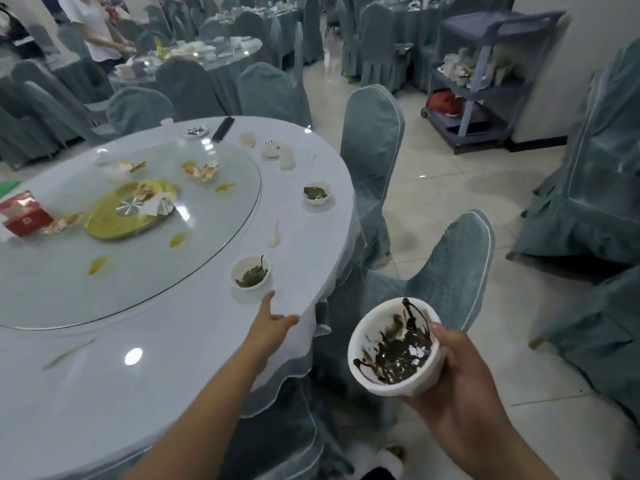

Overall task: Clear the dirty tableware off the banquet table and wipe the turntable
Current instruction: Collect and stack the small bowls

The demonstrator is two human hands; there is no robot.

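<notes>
My right hand (pixel 464 382) grips a white cup (pixel 394 348) smeared with dark tea leaves, held over the chairs beside the round banquet table (pixel 104 375). Stretched over the table's edge, my left hand (pixel 273 323) has its fingers straight, just short of a small white cup (pixel 250 273) with green leaves in it. A second such cup (pixel 316 192) stands farther along the rim. The glass turntable (pixel 138 271) carries a yellow plate (pixel 117 216), crumpled napkins, food scraps and yellow smears.
A red tissue box (pixel 22 213) lies at the turntable's left. Small dishes, white spoons and black chopsticks (pixel 223 128) sit at the far rim. Covered chairs (pixel 446 271) crowd the table's right side. A grey service cart (pixel 485 81) stands by the wall; a person works at another table.
</notes>
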